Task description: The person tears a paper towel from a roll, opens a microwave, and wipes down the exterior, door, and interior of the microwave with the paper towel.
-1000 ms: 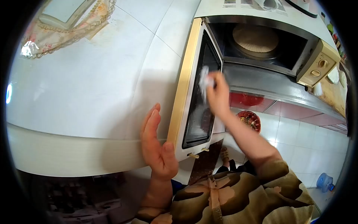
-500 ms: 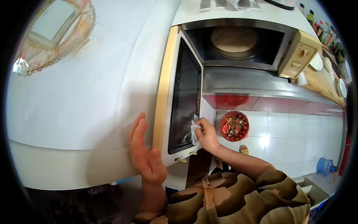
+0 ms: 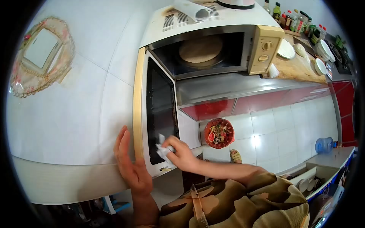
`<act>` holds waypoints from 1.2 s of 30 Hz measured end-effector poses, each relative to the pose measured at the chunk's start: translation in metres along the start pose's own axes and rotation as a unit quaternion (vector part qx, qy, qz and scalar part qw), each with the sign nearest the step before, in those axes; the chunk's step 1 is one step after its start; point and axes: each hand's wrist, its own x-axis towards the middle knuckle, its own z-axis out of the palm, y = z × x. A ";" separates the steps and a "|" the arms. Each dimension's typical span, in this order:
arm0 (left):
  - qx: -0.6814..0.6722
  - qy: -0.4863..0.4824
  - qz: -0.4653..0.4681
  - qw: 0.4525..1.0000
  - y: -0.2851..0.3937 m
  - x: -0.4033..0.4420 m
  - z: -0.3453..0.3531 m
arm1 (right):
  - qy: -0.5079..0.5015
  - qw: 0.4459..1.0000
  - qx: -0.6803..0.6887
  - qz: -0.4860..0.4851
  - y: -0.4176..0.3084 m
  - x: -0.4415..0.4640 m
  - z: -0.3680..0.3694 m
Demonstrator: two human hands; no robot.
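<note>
A microwave (image 3: 205,74) stands with its door (image 3: 138,95) swung wide. Against the dark inner window (image 3: 161,102) of that door, near the lower end, my right hand (image 3: 184,155) pinches a crumpled white tissue (image 3: 163,151). My left hand (image 3: 133,165) is at the outer side of the door, palm facing it, fingers straight and holding nothing. Whether its palm presses on the door is hard to see. Inside the microwave lies a round, light-coloured disc (image 3: 200,49) on the turntable.
A red bin (image 3: 219,133) with food scraps stands on the tiled floor. Right of the microwave, a wooden board (image 3: 294,71) carries white dishes; several bottles (image 3: 294,21) stand behind. A paper roll (image 3: 192,10) lies on top. A blue water jug (image 3: 324,145) is at the right.
My right hand has moved with the tissue lower on the door's inner face, towards its outer corner. The view has shifted to the right. My left hand stays beside the door.
</note>
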 end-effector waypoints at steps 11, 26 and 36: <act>0.000 -0.031 0.038 0.999 -0.001 0.001 -0.002 | -0.013 0.999 -0.047 0.021 0.050 -0.003 -0.026; 0.018 -0.081 0.063 0.995 0.002 0.001 -0.008 | 0.279 0.867 0.376 0.168 -0.012 -0.002 -0.150; 0.027 -0.095 -0.019 0.995 0.019 0.007 -0.007 | 0.417 0.853 0.314 0.013 -0.007 0.046 -0.238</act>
